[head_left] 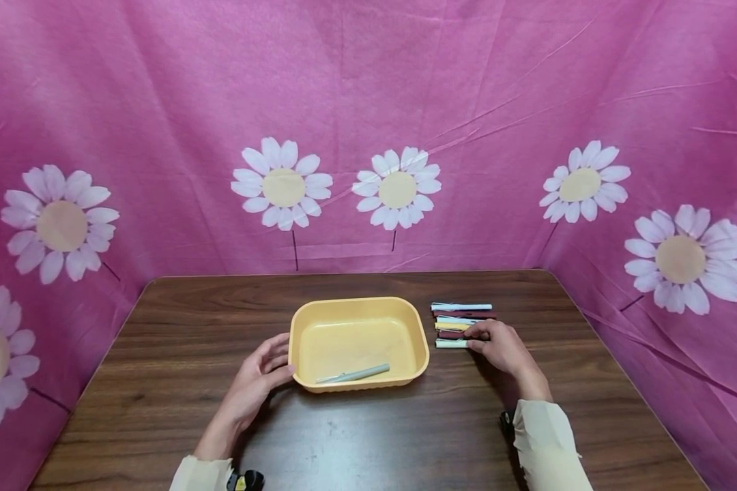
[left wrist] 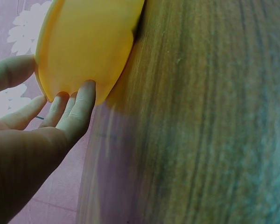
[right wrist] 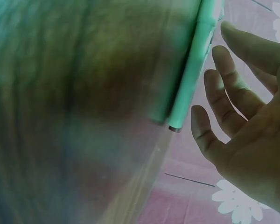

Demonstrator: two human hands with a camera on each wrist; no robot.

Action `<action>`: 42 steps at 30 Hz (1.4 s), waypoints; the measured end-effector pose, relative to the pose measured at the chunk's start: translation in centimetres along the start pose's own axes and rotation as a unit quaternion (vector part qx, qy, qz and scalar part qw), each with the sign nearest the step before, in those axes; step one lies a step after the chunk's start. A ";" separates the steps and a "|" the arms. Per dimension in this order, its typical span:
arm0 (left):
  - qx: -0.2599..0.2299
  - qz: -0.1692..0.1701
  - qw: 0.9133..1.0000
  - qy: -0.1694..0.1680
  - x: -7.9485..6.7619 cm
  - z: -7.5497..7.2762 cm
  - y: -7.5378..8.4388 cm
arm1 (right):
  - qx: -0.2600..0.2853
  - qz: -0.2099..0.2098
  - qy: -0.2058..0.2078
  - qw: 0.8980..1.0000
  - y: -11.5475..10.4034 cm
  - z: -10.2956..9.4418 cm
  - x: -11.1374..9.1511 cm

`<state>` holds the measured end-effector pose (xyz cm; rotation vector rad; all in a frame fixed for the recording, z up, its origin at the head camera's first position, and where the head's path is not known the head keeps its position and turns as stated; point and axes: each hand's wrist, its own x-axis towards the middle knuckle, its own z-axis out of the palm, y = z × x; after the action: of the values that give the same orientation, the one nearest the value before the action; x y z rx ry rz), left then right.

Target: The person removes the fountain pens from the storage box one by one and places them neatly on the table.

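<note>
A yellow rectangular tray (head_left: 359,392) stands on the table, with a grey-green pen (head_left: 362,373) lying inside near its front wall. My left hand (head_left: 261,372) touches the tray's left side from outside, its fingers only slightly bent. The left wrist view shows these fingertips (left wrist: 87,88) against the tray's outer wall (left wrist: 84,51). To the right of the tray, several pens lie in a row, white, dark red, yellow and pale green. Over their right ends hovers my right hand (head_left: 500,348). In the right wrist view its loosely bent fingers stand beside the pale green pen (right wrist: 191,79), apart from it.
A dark wood-grain table (head_left: 356,443) carries everything. Behind it and along both sides hangs a pink curtain (head_left: 344,82) printed with white daisies. The table's far edge runs behind the tray and pens.
</note>
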<state>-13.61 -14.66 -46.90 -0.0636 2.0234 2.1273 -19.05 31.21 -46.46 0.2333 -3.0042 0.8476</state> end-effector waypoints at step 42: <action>-0.028 -0.002 1.000 -0.006 -0.1 0.0 -0.2 | 0.188 -0.161 -0.041 0.968 -13.7 4.0 0.7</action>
<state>-13.44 -14.65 -47.03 -0.0633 1.9556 2.1759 -17.65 17.45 -42.70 0.7513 -2.7304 1.3805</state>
